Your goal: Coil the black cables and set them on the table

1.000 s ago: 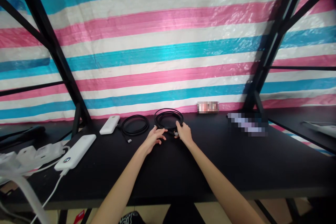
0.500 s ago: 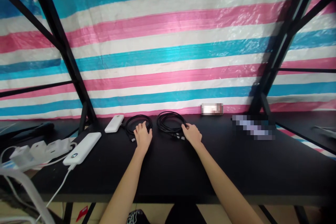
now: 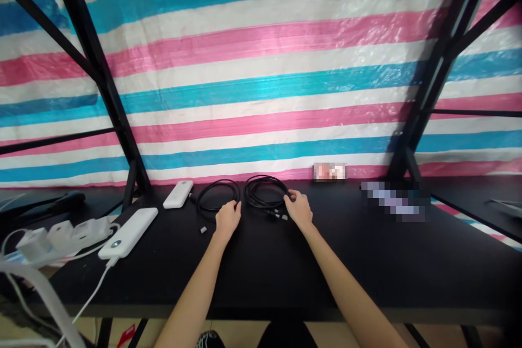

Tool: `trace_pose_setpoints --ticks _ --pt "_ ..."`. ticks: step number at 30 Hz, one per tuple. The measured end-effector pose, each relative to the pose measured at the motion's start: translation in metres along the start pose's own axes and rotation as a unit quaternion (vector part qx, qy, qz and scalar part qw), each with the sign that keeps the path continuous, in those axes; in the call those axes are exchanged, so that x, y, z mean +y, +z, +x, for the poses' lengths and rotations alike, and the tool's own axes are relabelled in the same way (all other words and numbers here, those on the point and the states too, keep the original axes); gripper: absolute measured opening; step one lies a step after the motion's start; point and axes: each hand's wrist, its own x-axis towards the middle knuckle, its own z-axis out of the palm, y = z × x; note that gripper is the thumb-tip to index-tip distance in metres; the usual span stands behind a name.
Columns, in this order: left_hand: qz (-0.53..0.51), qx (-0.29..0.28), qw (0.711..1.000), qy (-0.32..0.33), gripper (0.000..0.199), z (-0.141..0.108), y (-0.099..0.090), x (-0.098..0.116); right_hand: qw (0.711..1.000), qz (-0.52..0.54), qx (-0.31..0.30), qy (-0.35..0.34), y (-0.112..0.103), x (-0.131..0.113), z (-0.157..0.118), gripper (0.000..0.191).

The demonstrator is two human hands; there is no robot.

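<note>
Two coiled black cables lie side by side on the black table. My left hand (image 3: 228, 221) is closed around the near right side of the left cable (image 3: 200, 190), thumb and fingers together. The left cable's silver plug (image 3: 203, 230) rests on the table just left of that hand. My right hand (image 3: 299, 209) pinches the right edge of the right cable (image 3: 255, 202), which is wound in several loops. Silver plugs (image 3: 284, 217) of the right cable lie by its near edge, beside my right hand. The exact grip of the right fingertips is partly hidden.
At left lie a small white power bank (image 3: 178, 194) and a larger one (image 3: 128, 232) with a white cord. A power strip with white chargers (image 3: 61, 236) stands further left. Blurred objects lie at the back right. Black metal posts (image 3: 106, 87) frame a striped sheet (image 3: 261, 87).
My left hand has moved slightly right and nearer, from spread fingers to closed on the left cable. That cable's plug has shifted nearer. The right hand stays at its coil.
</note>
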Motion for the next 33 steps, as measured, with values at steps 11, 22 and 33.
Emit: trace_pose_setpoints --ticks 11,22,33 --pt "0.02 0.092 0.995 -0.015 0.025 -0.002 -0.002 0.009 0.993 0.07 0.009 -0.092 0.005 -0.006 -0.008 0.022" --pt "0.156 0.062 0.985 -0.038 0.027 -0.003 0.001 -0.001 0.99 0.089 -0.001 -0.107 0.008 -0.004 -0.007 0.021" --pt "0.112 0.002 0.993 -0.025 0.026 -0.002 0.0 0.002 0.991 0.084 -0.022 -0.105 0.006 -0.008 -0.012 0.019"
